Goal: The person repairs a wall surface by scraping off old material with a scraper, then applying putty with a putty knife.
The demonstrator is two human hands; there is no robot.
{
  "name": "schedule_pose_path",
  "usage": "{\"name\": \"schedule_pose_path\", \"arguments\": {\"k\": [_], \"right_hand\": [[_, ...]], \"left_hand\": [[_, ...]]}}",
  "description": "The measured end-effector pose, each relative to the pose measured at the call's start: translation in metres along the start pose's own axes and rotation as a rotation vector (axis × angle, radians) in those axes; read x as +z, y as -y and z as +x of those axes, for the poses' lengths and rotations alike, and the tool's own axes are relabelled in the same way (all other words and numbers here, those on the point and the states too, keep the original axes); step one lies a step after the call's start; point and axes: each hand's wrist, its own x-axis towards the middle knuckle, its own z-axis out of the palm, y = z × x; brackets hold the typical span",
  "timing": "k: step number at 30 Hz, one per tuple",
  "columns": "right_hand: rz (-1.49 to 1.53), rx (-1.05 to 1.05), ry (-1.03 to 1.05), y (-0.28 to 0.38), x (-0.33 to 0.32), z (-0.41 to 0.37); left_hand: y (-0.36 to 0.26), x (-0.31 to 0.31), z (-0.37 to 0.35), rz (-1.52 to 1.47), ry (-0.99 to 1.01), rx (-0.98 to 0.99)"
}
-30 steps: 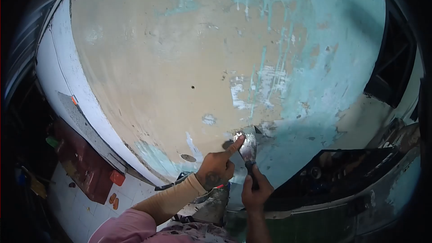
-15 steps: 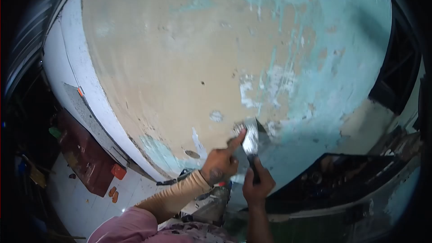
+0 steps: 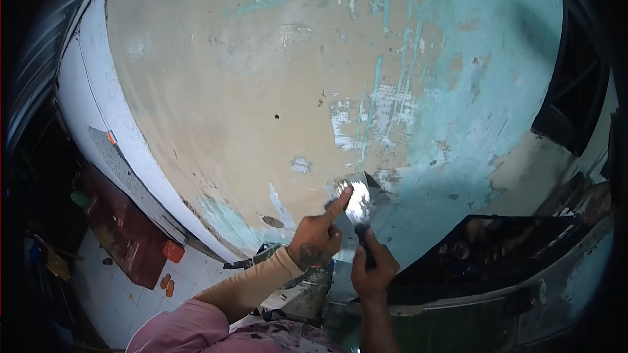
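scraper [image 3: 358, 209] is at the wall [image 3: 222, 91], blade up, tilted slightly left; can't tell if the edge touches. right hand [image 3: 374, 267] is clenched around its dark handle. left hand [image 3: 316, 240] has its index finger laid on the blade, other fingers curled (can't tell if they grasp anything).

around it: dark recess [image 3: 484, 248] with small items inside, right of and below the scraper, near the right hand. cluttered and hard to read. well left of and below the scraper: maroon furniture piece [image 3: 124, 235], red-orange box [image 3: 173, 251] at its end, orange sandals [image 3: 168, 285] just beside on the floor.

edges: wall's left border meets a white strip [image 3: 114, 72], well left of the scraper. dark frame [image 3: 572, 72] bounds the wall far up and right of it. broad open wall runs above and left of the scraper; the recess's black edge limits room below right.

surface: beige, with turquoise paint and drips above and right of the scraper, whitish patches just above, oval hole [image 3: 273, 221] to its left. floor [image 3: 127, 317] is pale tile.
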Motion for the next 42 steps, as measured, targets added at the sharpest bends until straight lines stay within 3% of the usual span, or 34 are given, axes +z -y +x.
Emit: {"name": "schedule_pose_path", "arguments": {"k": [2, 3, 5, 7, 11, 13, 15, 18, 20, 21, 22, 24, 27, 30, 33, 34, 35, 42], "right_hand": [[-0.026, 0.011, 0.037, 0.006, -0.001, 0.007], [-0.032, 0.017, 0.057, 0.011, -0.001, 0.009], [-0.057, 0.031, 0.086, 0.009, -0.015, 0.0], [-0.032, -0.012, 0.02, 0.002, -0.008, -0.001], [-0.121, -0.028, 0.053, 0.003, -0.024, -0.01], [-0.128, -0.045, 0.069, -0.005, -0.028, -0.002], [-0.091, -0.093, 0.063, -0.004, -0.017, 0.016], [-0.061, -0.043, 0.134, 0.015, -0.012, 0.029], [-0.062, -0.008, 0.161, 0.025, -0.009, 0.037], [-0.085, 0.016, 0.16, 0.022, -0.018, 0.023], [-0.112, 0.037, 0.168, 0.019, -0.024, 0.017], [-0.118, 0.016, 0.137, 0.025, -0.017, 0.013], [-0.158, -0.05, 0.115, 0.018, -0.024, 0.014], [-0.127, -0.065, 0.08, 0.007, -0.026, 0.021], [-0.06, -0.063, 0.049, 0.005, -0.022, 0.028], [-0.047, -0.06, 0.055, 0.007, -0.016, 0.027], [-0.032, -0.049, 0.061, 0.012, -0.015, 0.023], [0.019, -0.049, 0.025, 0.012, -0.001, 0.027]], "left_hand": [[-0.012, -0.012, 0.001, -0.023, 0.124, -0.331], [-0.017, -0.017, 0.004, 0.006, 0.17, -0.351], [0.011, -0.006, -0.002, 0.108, 0.049, 0.007], [0.021, 0.002, -0.007, 0.13, 0.004, 0.126], [-0.013, 0.003, -0.007, -0.063, 0.133, -0.264], [0.004, 0.018, -0.008, -0.05, 0.07, -0.038], [0.006, 0.018, -0.001, -0.051, -0.027, 0.028], [-0.004, 0.0, 0.004, -0.041, -0.16, -0.07], [-0.006, -0.013, 0.002, 0.04, 0.019, -0.208], [0.019, -0.003, 0.0, -0.02, -0.042, 0.078], [0.018, -0.003, -0.005, 0.174, -0.026, 0.113], [0.009, -0.009, -0.005, -0.039, 0.011, 0.0], [-0.005, -0.003, -0.004, -0.062, 0.079, -0.195], [-0.005, 0.012, 0.003, 0.004, -0.039, 0.074], [-0.005, 0.007, 0.011, 0.021, -0.054, 0.057], [-0.007, 0.006, 0.009, 0.047, -0.049, 0.031], [-0.025, -0.005, 0.013, 0.036, 0.089, -0.215], [0.002, -0.007, 0.018, 0.101, -0.155, 0.195]]}}
